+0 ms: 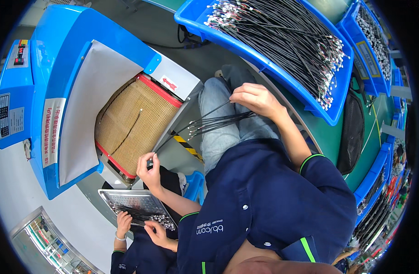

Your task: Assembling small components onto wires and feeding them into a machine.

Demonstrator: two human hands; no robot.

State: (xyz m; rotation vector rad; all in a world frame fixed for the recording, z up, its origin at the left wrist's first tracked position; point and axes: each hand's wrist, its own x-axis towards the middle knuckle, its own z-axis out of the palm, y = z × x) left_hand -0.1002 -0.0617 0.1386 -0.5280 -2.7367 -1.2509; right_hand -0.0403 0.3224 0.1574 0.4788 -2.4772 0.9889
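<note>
A thin black cable (208, 113) stretches between my two hands. Closed in a pinch, my left hand (149, 172) has one end of it, near the mesh belt's front edge. My right hand (259, 99) is above my thighs, thumb and fingers pressed together on the other end. Below that hand, a bundle of black cables (225, 121) with small white connectors lies across my lap. On the tan mesh belt (150, 109) with red edges rests a single black cable (132, 132). Another dark cable curves along the belt's far side.
The belt runs into a blue machine (58, 41) with a white curtain (88, 100). A blue bin (259, 64) heaped with cables stands at upper right, a black pouch (351, 132) beside it. At lower left, another person's hands (157, 234) work over a metal tray (110, 194) of cables.
</note>
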